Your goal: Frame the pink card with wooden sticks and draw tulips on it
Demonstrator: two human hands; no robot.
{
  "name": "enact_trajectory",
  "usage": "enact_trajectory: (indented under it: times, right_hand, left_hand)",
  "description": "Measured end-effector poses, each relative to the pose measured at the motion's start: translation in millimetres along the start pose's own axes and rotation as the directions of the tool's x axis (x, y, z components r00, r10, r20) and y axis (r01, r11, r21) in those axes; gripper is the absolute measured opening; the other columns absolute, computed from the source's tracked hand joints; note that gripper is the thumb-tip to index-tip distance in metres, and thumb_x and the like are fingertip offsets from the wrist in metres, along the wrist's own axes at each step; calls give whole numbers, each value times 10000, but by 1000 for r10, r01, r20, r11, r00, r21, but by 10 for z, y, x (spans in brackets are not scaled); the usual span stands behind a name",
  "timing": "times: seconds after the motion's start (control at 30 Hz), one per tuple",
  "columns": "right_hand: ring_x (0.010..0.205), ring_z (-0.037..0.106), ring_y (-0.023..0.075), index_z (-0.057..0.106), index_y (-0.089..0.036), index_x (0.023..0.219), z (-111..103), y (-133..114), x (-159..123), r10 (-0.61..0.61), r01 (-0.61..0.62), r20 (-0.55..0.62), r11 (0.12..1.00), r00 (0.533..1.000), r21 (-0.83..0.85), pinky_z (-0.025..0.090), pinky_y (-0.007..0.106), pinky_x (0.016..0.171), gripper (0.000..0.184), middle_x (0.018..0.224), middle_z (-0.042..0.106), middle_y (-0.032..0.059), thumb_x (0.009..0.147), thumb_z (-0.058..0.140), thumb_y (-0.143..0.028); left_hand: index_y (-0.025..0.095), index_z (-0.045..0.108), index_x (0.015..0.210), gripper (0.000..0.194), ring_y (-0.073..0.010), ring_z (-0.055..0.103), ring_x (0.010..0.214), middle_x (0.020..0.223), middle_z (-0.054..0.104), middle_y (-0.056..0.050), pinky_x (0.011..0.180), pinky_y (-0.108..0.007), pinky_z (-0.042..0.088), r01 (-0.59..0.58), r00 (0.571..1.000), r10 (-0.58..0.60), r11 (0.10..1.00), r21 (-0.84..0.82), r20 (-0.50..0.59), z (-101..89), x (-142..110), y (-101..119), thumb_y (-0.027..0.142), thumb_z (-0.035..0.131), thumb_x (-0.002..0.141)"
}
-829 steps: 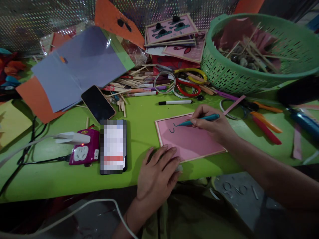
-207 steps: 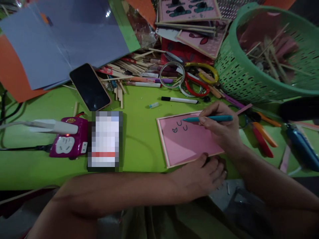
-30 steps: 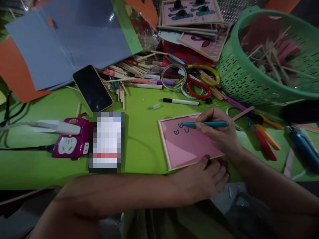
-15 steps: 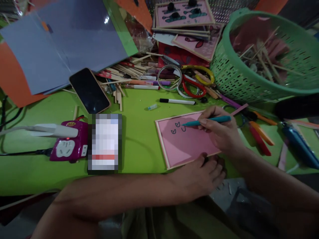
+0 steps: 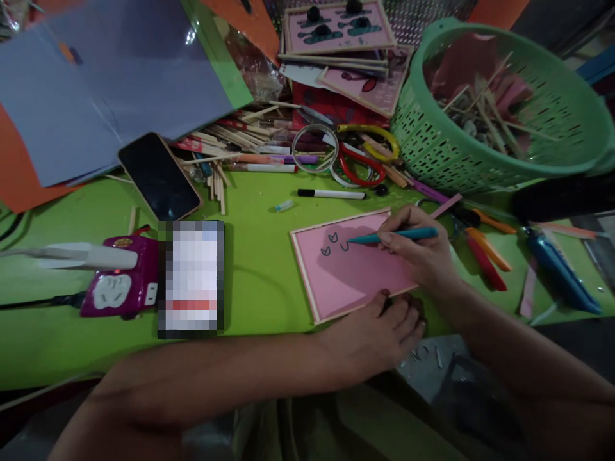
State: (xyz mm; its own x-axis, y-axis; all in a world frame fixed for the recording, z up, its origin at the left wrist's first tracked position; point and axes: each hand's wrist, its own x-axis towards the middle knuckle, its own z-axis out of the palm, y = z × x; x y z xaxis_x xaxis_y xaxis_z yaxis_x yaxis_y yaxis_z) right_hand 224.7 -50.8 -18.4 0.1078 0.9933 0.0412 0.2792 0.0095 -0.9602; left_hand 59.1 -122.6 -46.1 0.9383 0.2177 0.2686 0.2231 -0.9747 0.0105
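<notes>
A pink card in a thin wooden stick frame (image 5: 331, 288) lies on the green table, with two small cut-circle outlines and a curved stroke drawn on it. My right hand (image 5: 418, 250) grips a teal marker (image 5: 408, 235), its tip touching the card beside the curved stroke. At the card's lower edge, my left hand (image 5: 375, 330) has its fingers bent over the frame, holding it; its thumb is hidden. A black-and-white marker (image 5: 331, 194) and a small clear-teal pen cap (image 5: 284, 205) lie just beyond the card.
Behind are scissors (image 5: 360, 166), a tape roll (image 5: 294, 150), wooden sticks (image 5: 218, 186) and stacked framed cards (image 5: 341, 41). A green basket (image 5: 418, 137) stands back right; pliers (image 5: 485, 259) lie right. Two phones (image 5: 161, 176) and a purple power strip (image 5: 148, 259) are left.
The whole view has shifted slightly, so things sit a little further left. The marker tip has lifted or moved only a little at the curved stroke; both hands keep their hold.
</notes>
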Motion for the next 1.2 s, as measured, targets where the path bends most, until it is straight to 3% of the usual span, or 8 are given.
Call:
enact_trajectory:
  times: [0.4,0.6,0.77,1.2]
  right_hand:
    - [590,574,167,638,-268,751,-8,-15,-4,9,-8,13,999,1000,-31,487,325,557,221,661,604,-24,774,831,-373]
    - [583,568,175,643,-279,735,3,14,-3,-10,10,-1,999,1000,-37,484,336,543,228,661,622,-18,771,846,-376]
    - [581,578,177,655,-290,739,4,27,-10,3,-3,-11,1000,1000,0,478,328,531,225,659,642,-23,747,865,-370]
    - [624,574,199,646,-305,782,-24,30,-37,-4,6,56,999,998,-42,471,361,554,192,704,648,-14,823,826,-359]
  left_hand:
    - [134,569,1534,479,-272,577,1366,1571,580,-181,1145,-482,391,-13,999,13,1000,5,36,2,4,11,174,401,1087]
    - [145,599,1506,468,-262,590,1349,1543,608,-170,1150,-488,391,19,999,-19,1000,-1,-32,54,2,36,171,399,1083]
    - [149,595,1507,471,-253,593,1360,1549,603,-166,1148,-474,400,10,1000,-10,1000,2,-6,17,0,19,174,388,1085]
    - [145,567,1529,470,-273,568,1382,1559,584,-176,1155,-488,380,-2,1000,2,1000,-2,23,28,6,27,196,412,1088]
